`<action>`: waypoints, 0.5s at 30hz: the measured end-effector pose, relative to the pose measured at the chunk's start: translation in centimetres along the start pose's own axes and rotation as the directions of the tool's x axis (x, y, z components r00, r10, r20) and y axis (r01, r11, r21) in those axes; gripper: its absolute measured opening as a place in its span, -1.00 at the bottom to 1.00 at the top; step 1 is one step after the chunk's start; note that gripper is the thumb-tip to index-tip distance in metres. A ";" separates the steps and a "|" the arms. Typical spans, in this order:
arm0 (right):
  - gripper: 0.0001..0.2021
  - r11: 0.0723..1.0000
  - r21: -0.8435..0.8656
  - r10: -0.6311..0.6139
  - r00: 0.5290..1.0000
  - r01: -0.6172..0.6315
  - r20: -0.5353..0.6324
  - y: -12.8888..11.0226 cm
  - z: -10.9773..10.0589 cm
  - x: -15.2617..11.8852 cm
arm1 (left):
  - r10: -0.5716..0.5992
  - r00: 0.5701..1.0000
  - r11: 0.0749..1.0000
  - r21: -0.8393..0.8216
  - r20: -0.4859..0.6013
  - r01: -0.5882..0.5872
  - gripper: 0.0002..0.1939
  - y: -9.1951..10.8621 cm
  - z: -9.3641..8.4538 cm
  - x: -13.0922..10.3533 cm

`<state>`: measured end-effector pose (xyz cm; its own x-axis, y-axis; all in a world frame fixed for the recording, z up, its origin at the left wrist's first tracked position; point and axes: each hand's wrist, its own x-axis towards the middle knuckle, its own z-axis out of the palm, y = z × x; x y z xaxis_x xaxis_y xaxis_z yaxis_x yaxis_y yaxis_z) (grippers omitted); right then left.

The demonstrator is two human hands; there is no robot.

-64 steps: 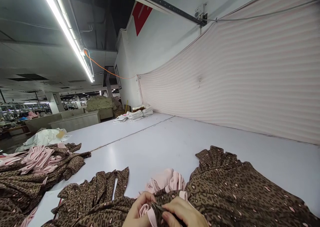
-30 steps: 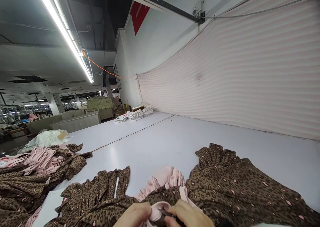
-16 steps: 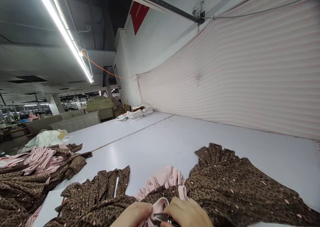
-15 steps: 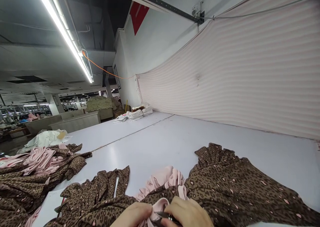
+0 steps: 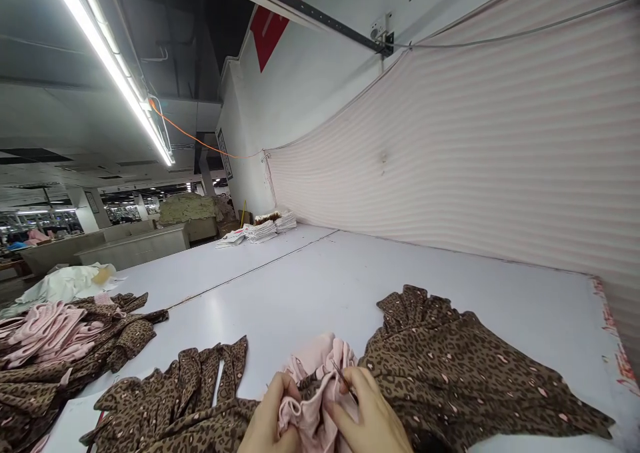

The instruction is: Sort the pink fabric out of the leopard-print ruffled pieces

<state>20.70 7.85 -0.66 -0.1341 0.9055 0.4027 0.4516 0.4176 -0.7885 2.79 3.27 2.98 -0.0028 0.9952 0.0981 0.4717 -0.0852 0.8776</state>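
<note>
Far left, on the white tabletop (image 5: pixel 310 286): heap of brown leopard-print and pink knit garments (image 5: pixel 55 346), crumpled; behind it a loose pale cream cloth (image 5: pixel 60 285).

Left of centre, near edge: brown leopard-print fabric with a ruffled edge (image 5: pixel 185 400), spread flat, running under the hands.

Left hand (image 5: pixel 267 420): fingers curled and pinching a bunched fold of the pink ribbed knit trim (image 5: pixel 313 400); grasp closed on the cloth.

Centre: the pink ribbed knit trim lies gathered at the near edge of the tabletop, between the two hands, joined to the leopard-print fabric on either side.

Right hand (image 5: pixel 373 416): closed around a small dark metal thread snipper (image 5: pixel 344 378), its narrow tip pointing up and left, touching the pink trim just beside the left hand's fingers.

Right of centre: the garment's wide brown leopard-print skirt part with ruffled hem (image 5: pixel 465 380), fanned out across the tabletop towards the right edge.

Rear, middle: stacks of folded white cloth (image 5: pixel 265 230), well apart from the hands.

Right and rear: pale pink striped fabric sheet (image 5: pixel 475 153), hung along the wall behind the tabletop.
</note>
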 end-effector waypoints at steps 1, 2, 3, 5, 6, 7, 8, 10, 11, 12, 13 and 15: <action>-0.99 0.999 -0.032 0.004 1.000 -0.004 0.022 0.2 0.2 0.3 | -0.022 1.000 1.000 -0.009 0.012 0.022 -0.63 -0.1 -0.1 -0.1; -0.96 0.999 -0.032 -0.008 0.999 0.010 0.050 0.5 0.4 0.5 | -0.054 0.998 0.998 0.015 0.028 0.054 -0.58 -0.2 -0.3 -0.1; -0.94 1.000 -0.016 -0.024 0.997 0.025 0.071 0.6 0.4 0.6 | -0.085 0.996 0.994 0.068 0.034 0.082 -0.59 -0.2 -0.5 -0.2; -0.94 0.998 -0.008 -0.058 0.995 0.059 0.078 0.8 0.3 0.4 | -0.088 0.996 0.985 0.147 0.010 0.085 -0.81 -0.3 -1.0 -0.1; -0.94 0.996 -0.028 -0.080 0.994 0.082 0.073 0.8 0.1 0.3 | -0.050 0.999 0.995 0.090 -0.008 0.050 -0.83 -0.5 -1.3 -0.1; -0.92 0.992 -0.063 -0.104 0.992 0.108 0.073 0.8 -0.2 0.1 | -0.016 1.000 0.998 -0.054 -0.018 0.015 -0.75 -0.6 -1.5 -0.1; -0.91 0.985 -0.108 -0.128 0.989 0.136 0.078 0.7 -0.5 0.0 | -0.005 1.000 0.965 -0.263 -0.013 0.002 -0.70 -0.7 -1.7 -0.1; -0.86 0.964 -0.194 -0.162 0.981 0.180 0.103 0.4 -1.0 -0.1 | -0.037 0.998 0.746 -0.663 0.057 0.066 -0.65 -0.8 -1.7 -0.2; -0.83 0.958 -0.216 -0.163 0.978 0.188 0.127 0.2 -1.2 -0.1 | -0.061 0.993 0.626 -0.771 0.103 0.119 -0.64 -0.7 -1.7 -0.3; -0.81 0.957 -0.223 -0.155 0.976 0.187 0.155 -0.1 -1.3 -0.1 | -0.085 0.986 0.542 -0.823 0.146 0.169 -0.64 -0.6 -1.6 -0.4; -0.81 0.960 -0.214 -0.144 0.973 0.182 0.183 -0.4 -1.5 -0.1 | -0.095 0.982 0.498 -0.846 0.163 0.189 -0.64 -0.5 -1.5 -0.5; -0.85 0.976 -0.144 -0.124 0.960 0.164 0.251 -1.0 -1.9 -0.2 | -0.093 0.984 0.473 -0.863 0.149 0.176 -0.63 -0.2 -1.3 -0.7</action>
<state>21.94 7.15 0.89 -0.4061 0.8364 0.3681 0.5460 0.5451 -0.6362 1.59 2.49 3.35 0.0851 0.9949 -0.0551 -0.5388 0.0924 0.8373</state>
